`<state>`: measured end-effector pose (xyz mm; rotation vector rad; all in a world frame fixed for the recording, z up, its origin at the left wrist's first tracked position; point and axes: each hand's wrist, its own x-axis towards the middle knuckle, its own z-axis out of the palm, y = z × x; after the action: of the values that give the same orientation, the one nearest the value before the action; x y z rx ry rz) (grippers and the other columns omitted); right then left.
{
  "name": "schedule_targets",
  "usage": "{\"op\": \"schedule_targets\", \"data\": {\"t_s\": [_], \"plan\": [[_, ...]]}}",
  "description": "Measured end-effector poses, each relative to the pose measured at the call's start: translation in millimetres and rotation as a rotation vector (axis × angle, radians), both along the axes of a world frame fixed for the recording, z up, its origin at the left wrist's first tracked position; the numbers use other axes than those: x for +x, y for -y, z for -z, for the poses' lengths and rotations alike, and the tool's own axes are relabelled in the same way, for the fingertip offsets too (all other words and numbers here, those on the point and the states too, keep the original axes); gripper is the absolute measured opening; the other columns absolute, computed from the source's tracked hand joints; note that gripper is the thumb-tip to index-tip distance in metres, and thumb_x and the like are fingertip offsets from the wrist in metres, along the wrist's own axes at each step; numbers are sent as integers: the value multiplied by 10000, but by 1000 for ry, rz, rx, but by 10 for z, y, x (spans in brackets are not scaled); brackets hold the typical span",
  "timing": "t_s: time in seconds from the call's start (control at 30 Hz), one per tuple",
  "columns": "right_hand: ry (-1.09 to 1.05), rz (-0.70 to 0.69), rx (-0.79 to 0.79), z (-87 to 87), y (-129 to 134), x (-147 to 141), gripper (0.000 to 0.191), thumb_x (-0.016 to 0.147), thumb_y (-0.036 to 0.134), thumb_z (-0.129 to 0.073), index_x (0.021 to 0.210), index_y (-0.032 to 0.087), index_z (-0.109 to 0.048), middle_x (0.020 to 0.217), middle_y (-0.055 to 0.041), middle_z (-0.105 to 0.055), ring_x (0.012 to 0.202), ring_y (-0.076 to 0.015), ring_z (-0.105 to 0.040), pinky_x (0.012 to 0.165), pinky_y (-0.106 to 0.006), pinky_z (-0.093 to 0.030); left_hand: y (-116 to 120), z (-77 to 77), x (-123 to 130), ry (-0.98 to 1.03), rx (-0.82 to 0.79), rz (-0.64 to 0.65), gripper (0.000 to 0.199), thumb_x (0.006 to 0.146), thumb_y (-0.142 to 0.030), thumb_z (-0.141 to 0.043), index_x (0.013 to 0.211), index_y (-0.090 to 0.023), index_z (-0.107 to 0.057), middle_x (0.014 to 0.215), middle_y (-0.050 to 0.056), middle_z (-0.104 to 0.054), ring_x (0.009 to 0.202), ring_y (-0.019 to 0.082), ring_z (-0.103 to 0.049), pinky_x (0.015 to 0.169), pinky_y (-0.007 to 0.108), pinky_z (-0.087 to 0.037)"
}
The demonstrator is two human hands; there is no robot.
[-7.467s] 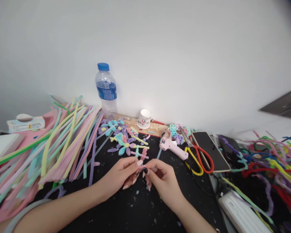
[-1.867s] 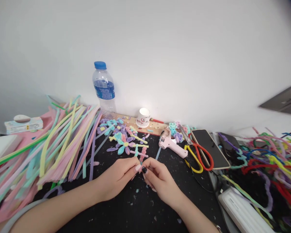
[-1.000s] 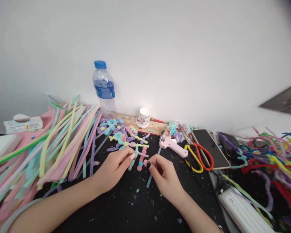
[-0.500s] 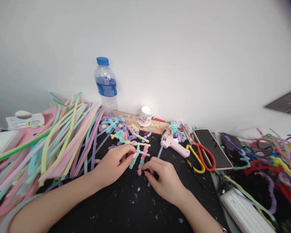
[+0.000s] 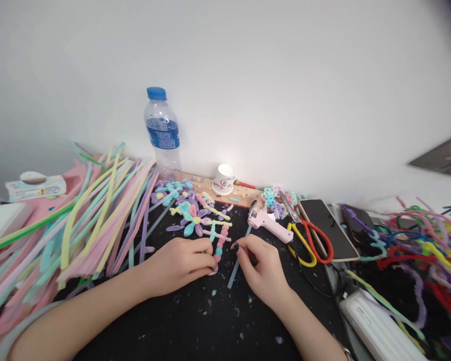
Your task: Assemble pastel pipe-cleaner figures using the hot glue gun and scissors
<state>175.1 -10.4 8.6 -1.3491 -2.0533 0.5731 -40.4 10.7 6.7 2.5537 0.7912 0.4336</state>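
- Two bare hands rest low on the black bench, near the middle of its front part.
- The left hand (image 5: 180,263) is curled, knuckles up; its fingertips press down by the lower end of a pink beaded stem (image 5: 220,245), but I cannot tell if they really pinch it.
- This stem lies flat; its long axis goes from the front toward the back wall, a little tilted, the far end pointing to the pastel flowers (image 5: 195,220).
- The right hand (image 5: 261,265) is bent, its fingers on a thin pale blue stick (image 5: 234,271); a firm grip cannot be told.
- The stick also lies flat, its long axis running from the front edge diagonally up and right, toward the pink glue gun (image 5: 268,223).
- Half a second ago the right hand covered the lower end of the pink stem; now it sits more right, on the stick, and the left hand has come down over the stem's lower end.
- Almost two seconds ago both hands pinched one piece together, raised over the bench.
- Many long pastel pipe cleaners (image 5: 97,220) fill the left side of the bench; scissors (image 5: 308,240) and a phone (image 5: 325,228) lie at the right, a water bottle (image 5: 161,133) stands at the back edge.
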Motion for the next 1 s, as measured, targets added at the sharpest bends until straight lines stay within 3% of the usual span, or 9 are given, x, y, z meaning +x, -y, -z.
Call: {"op": "schedule_targets", "data": {"t_s": [0.37,0.63,1.0], "plan": [[-5,3,4,13,-4,6,145,856,160,-438,760,187,-543,642,0,-497,574,-136,-454,535,-253,-344,18,32,54,21,-22,-76,182,897,-283,-457,911,-205,-620,851,32,-596,725,141,-569,658,236,-414],[-20,15,11,12,-19,19,147,849,152,-438,743,189,-533,629,5,-486,567,-134,-446,529,-251,-336,-26,-37,-13,-11,-28,14,205,905,-225,-438,943,-228,-640,881,25,-587,710,117,-555,635,221,-396],[-22,19,34,4,-6,14,151,843,145,-440,743,181,-547,618,12,-479,559,-127,-449,522,-241,-342,-17,44,28,2,13,-8,209,911,-250,-431,907,-215,-638,855,16,-584,691,114,-554,616,223,-393]]}}
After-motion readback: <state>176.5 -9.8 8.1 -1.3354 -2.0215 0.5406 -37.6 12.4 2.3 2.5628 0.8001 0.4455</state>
